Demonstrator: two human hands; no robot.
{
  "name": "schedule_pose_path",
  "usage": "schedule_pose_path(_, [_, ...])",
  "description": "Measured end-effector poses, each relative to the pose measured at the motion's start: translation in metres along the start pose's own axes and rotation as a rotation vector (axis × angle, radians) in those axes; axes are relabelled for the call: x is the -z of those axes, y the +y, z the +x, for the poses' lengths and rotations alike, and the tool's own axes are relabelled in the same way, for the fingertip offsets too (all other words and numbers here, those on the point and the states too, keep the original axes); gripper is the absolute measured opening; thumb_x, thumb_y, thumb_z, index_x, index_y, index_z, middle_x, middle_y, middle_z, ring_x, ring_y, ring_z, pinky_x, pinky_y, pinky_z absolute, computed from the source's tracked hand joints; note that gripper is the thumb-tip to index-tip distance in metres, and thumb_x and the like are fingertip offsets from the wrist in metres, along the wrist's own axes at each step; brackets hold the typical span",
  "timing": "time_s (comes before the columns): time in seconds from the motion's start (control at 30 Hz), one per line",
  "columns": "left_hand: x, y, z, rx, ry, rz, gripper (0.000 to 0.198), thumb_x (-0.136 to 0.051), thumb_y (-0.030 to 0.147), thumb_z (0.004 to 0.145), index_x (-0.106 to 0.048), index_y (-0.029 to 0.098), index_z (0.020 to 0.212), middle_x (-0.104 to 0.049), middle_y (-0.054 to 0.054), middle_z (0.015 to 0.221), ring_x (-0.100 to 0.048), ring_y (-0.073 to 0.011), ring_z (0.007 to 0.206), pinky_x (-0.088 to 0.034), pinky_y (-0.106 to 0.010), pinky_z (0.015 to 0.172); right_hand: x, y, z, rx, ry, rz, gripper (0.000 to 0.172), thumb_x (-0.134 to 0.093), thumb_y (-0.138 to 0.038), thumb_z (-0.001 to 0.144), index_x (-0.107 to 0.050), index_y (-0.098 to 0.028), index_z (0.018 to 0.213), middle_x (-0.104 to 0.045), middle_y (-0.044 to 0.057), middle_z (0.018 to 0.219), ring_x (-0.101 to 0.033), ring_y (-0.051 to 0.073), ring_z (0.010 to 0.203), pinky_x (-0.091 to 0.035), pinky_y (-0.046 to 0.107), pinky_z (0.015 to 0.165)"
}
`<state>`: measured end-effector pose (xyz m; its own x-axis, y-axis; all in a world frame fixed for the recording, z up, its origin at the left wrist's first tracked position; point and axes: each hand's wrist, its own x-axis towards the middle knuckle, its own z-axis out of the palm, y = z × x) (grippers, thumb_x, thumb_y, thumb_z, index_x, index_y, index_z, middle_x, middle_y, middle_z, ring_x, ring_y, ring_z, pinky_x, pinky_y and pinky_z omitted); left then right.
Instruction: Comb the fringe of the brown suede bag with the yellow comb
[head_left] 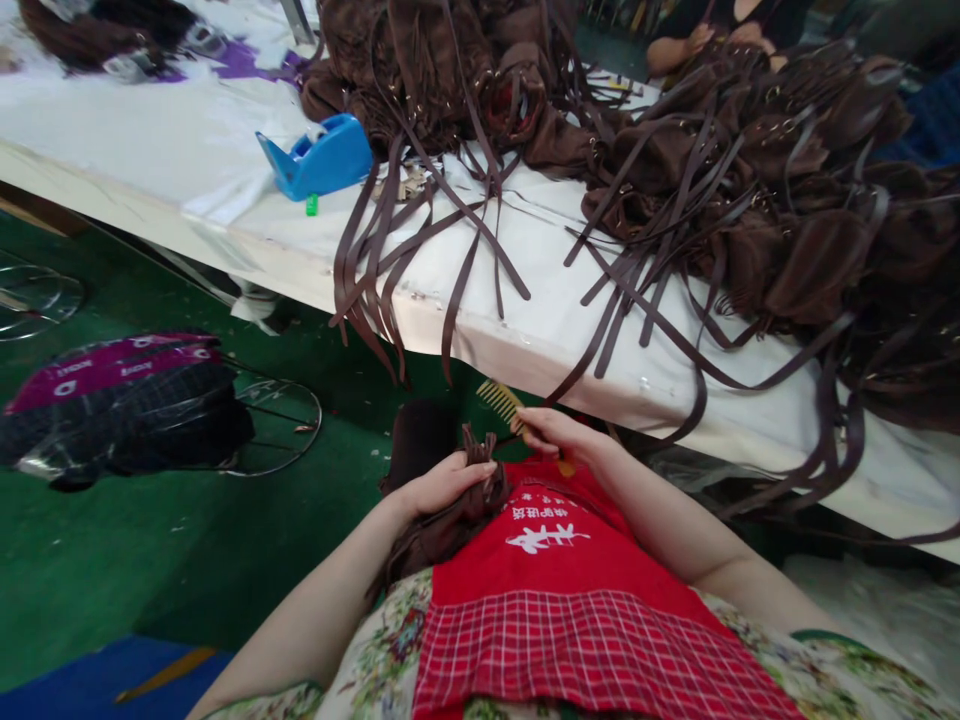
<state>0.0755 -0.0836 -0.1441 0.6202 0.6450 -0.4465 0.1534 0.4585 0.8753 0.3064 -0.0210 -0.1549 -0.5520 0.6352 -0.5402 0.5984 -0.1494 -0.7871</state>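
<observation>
In my right hand (559, 432) is a yellowish wide-toothed comb (501, 400), its teeth pointing up and to the left, toward the table edge. My left hand (448, 482) grips a dark brown soft bag (439, 540) on my lap, the thumb across the top. A bunch of brown fringe strips (477, 450) sticks up past the left fingers. Comb and fringe are a short way apart. Most of the brown bag lies under my left hand and forearm, so its full shape is hidden. A red apron (547, 575) covers my front.
Brown bags (450, 70) with dangling straps are heaped on the white table (480, 345), with more bags (795, 180) at right. A blue tape dispenser (322, 160) sits near the edge. A wrapped bundle (127, 410) rests on a stool at left. Across the table is another person (720, 30).
</observation>
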Motion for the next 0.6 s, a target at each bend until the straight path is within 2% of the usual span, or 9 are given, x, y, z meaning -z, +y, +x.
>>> schedule_pose_path(0.07, [0.003, -0.008, -0.001, 0.064, 0.056, -0.068, 0.045, -0.054, 0.051, 0.082, -0.064, 0.009, 0.096, -0.066, -0.007, 0.086, -0.059, -0.0203, 0.083, -0.047, -0.034, 0.082, 0.006, -0.009, -0.014, 0.029, 0.187, 0.009, 0.052, -0.012, -0.052, 0.096, -0.050, -0.017, 0.095, -0.047, -0.006, 0.053, -0.038, 0.009, 0.038, -0.033, 0.022, 0.041])
schedule_pose_path(0.13, [0.005, -0.012, 0.001, 0.065, 0.077, -0.093, 0.043, -0.056, 0.050, 0.081, -0.064, 0.009, 0.091, -0.065, -0.006, 0.082, -0.059, -0.0201, 0.081, -0.047, -0.034, 0.082, 0.003, -0.023, -0.026, 0.100, 0.268, -0.211, 0.046, -0.019, -0.049, 0.097, -0.052, -0.018, 0.089, -0.056, -0.002, 0.063, -0.052, 0.012, 0.053, -0.039, 0.023, 0.053])
schedule_pose_path(0.23, [0.005, -0.010, 0.005, 0.012, 0.085, -0.096, 0.039, -0.060, 0.045, 0.078, -0.065, 0.011, 0.095, -0.067, -0.006, 0.089, -0.058, -0.0215, 0.091, -0.045, -0.035, 0.088, -0.015, -0.047, -0.035, 0.167, 0.183, -0.610, 0.040, -0.026, -0.047, 0.097, -0.055, -0.019, 0.094, -0.066, 0.005, 0.081, -0.061, 0.016, 0.074, -0.040, 0.025, 0.065])
schedule_pose_path(0.3, [0.003, -0.006, 0.005, -0.012, 0.084, -0.105, 0.041, -0.061, 0.045, 0.077, -0.064, 0.011, 0.099, -0.067, -0.007, 0.095, -0.058, -0.0227, 0.097, -0.043, -0.036, 0.092, -0.027, -0.059, -0.034, 0.126, 0.147, -0.771, 0.041, -0.024, -0.044, 0.098, -0.055, -0.018, 0.100, -0.069, 0.008, 0.085, -0.063, 0.018, 0.075, -0.039, 0.026, 0.064])
schedule_pose_path(0.37, [-0.001, -0.002, 0.001, -0.016, 0.094, -0.092, 0.047, -0.061, 0.050, 0.075, -0.064, 0.011, 0.101, -0.067, -0.008, 0.097, -0.057, -0.0246, 0.099, -0.042, -0.039, 0.094, -0.035, -0.065, -0.030, 0.096, 0.180, -0.845, 0.041, -0.021, -0.041, 0.099, -0.055, -0.018, 0.099, -0.070, 0.009, 0.084, -0.065, 0.019, 0.075, -0.039, 0.027, 0.062])
schedule_pose_path(0.47, [-0.005, 0.004, -0.005, -0.015, 0.129, -0.049, 0.056, -0.061, 0.061, 0.071, -0.066, 0.013, 0.101, -0.068, -0.010, 0.097, -0.056, -0.0286, 0.103, -0.042, -0.042, 0.094, -0.043, -0.063, -0.022, 0.137, 0.222, -0.892, 0.036, -0.026, -0.038, 0.097, -0.058, -0.021, 0.092, -0.071, 0.008, 0.081, -0.068, 0.022, 0.072, -0.039, 0.029, 0.057])
schedule_pose_path(0.53, [-0.001, 0.010, -0.005, -0.053, 0.118, -0.037, 0.060, -0.057, 0.066, 0.071, -0.066, 0.016, 0.103, -0.068, -0.010, 0.097, -0.057, -0.0301, 0.106, -0.042, -0.042, 0.093, -0.048, -0.053, -0.012, 0.168, 0.217, -0.897, 0.031, -0.032, -0.033, 0.096, -0.060, -0.023, 0.090, -0.072, 0.007, 0.080, -0.069, 0.023, 0.071, -0.037, 0.031, 0.054])
schedule_pose_path(0.6, [0.009, 0.021, 0.000, -0.107, 0.111, 0.043, 0.062, -0.058, 0.069, 0.069, -0.068, 0.017, 0.100, -0.068, -0.011, 0.094, -0.058, -0.0313, 0.104, -0.044, -0.042, 0.089, -0.053, -0.039, 0.008, 0.159, 0.133, -0.912, 0.027, -0.038, -0.035, 0.092, -0.062, -0.023, 0.093, -0.073, 0.008, 0.082, -0.070, 0.026, 0.071, -0.034, 0.033, 0.049])
